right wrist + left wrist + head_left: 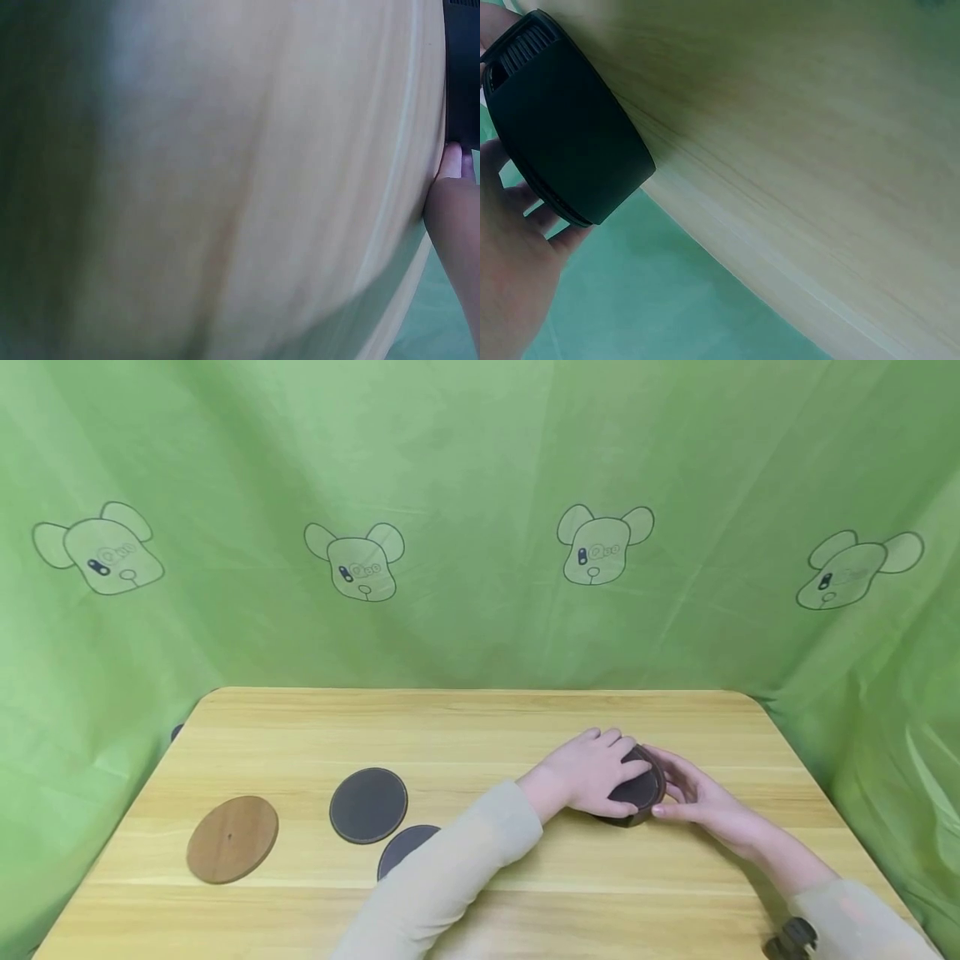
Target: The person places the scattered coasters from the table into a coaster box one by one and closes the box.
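A dark coaster holder [626, 821] stands right of the table's middle, a round black coaster [637, 789] showing at its top. Ridged edges of a stack are visible through a notch in the black holder [570, 127] in the left wrist view. My left hand [592, 774] grips the holder from above, thumb at the near side and fingers over the top. From the right, my right hand [708, 806] holds its side with curled fingers and thumb. The right wrist view catches only a corner of the holder [463, 82].
Left on the wooden table [480, 727] lie a brown round coaster [232, 841] and a black coaster [368, 805]. Another dark coaster [405, 850] is partly covered by my left sleeve [457, 868]. A green curtain [480, 635] surrounds the back and sides.
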Demonstrator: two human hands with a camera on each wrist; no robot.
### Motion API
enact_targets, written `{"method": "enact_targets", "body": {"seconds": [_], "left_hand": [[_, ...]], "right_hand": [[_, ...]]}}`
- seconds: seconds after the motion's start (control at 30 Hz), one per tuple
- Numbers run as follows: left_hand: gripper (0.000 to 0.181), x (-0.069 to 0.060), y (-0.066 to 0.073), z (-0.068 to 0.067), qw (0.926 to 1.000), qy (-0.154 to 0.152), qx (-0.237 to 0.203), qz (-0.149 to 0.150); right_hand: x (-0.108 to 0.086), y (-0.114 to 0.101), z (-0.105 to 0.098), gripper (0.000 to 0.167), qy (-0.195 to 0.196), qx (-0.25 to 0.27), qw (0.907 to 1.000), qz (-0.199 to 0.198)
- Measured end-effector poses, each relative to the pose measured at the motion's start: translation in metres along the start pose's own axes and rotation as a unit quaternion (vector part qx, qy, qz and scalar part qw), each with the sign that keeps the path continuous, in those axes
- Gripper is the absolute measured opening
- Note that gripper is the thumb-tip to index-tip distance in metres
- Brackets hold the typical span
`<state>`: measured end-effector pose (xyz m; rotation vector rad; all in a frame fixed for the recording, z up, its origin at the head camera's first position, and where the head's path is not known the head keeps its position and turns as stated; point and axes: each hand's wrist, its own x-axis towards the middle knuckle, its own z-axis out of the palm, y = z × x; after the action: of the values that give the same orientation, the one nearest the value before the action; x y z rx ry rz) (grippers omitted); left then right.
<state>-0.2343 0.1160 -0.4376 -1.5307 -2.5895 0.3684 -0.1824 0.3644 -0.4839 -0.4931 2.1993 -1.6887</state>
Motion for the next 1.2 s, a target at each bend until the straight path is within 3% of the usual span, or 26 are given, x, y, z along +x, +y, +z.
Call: {"method": "enact_targets", "body": {"seconds": [0.5,0.8,1.2], "left_hand": [[0.067,0.0,0.0,0.003,0.9995,-0.005,-0.029,0.007],[0.069,-0.006,-0.002,-0.001,0.9995,-0.014,-0.025,0.014],[0.071,-0.015,-0.006,-0.004,0.9997,-0.022,-0.006,0.009]], "right_hand": [[0.0,-0.001,0.001,0.086,-0.003,0.004,1.0,-0.004],[0.0,0.0,0.0,0.085,-0.005,0.01,0.9997,-0.021],[0.001,0.0,0.001,0.087,0.007,0.0,1.0,0.001]]}}
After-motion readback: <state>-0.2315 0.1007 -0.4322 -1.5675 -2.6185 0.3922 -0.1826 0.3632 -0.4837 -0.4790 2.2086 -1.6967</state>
